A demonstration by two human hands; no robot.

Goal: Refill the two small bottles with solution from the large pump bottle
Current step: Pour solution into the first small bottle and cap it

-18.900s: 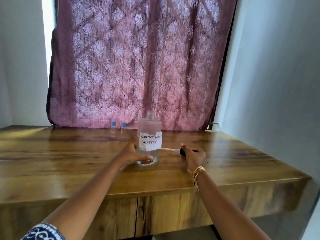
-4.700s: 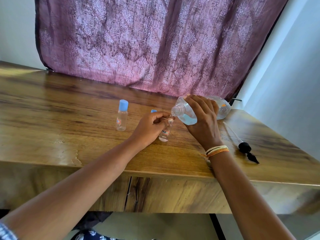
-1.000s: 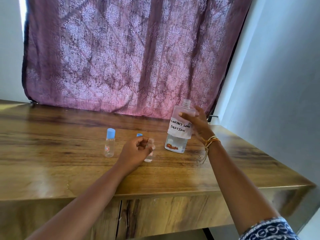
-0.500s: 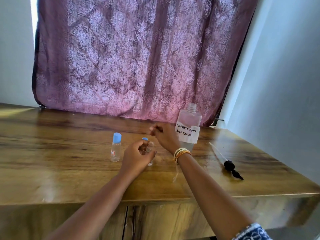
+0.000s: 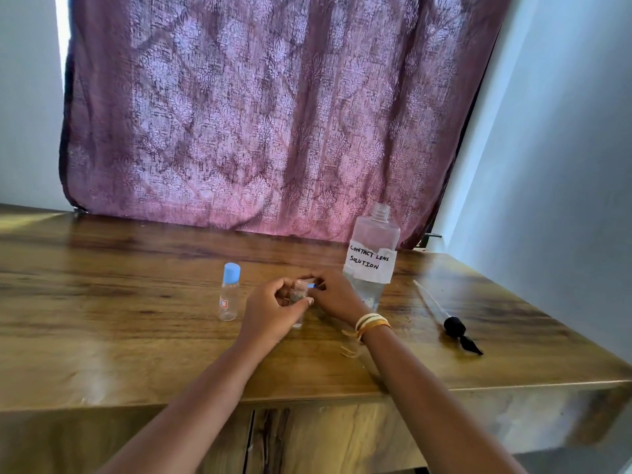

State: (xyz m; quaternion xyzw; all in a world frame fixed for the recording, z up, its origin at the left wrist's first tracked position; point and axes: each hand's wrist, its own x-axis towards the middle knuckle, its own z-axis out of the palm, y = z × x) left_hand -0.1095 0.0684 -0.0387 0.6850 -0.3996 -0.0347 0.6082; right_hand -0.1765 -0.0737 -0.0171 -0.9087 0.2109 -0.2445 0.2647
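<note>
Left hand (image 5: 273,313) pinching open small bottle (image 5: 299,295) mid-table, right hand (image 5: 337,295) gripping its blue cap (image 5: 313,285) at the neck. Capped small bottle (image 5: 229,292) just left, large bottle (image 5: 372,258) uncapped right.

Glossy wooden table (image 5: 102,336), clear plastic large bottle (image 5: 374,234) with paper label (image 5: 369,263), patterned cloth curtain (image 5: 256,114)

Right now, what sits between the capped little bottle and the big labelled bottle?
In the head view, both hands: the left hand grips the open small bottle, and the right hand brings its blue cap.
</note>
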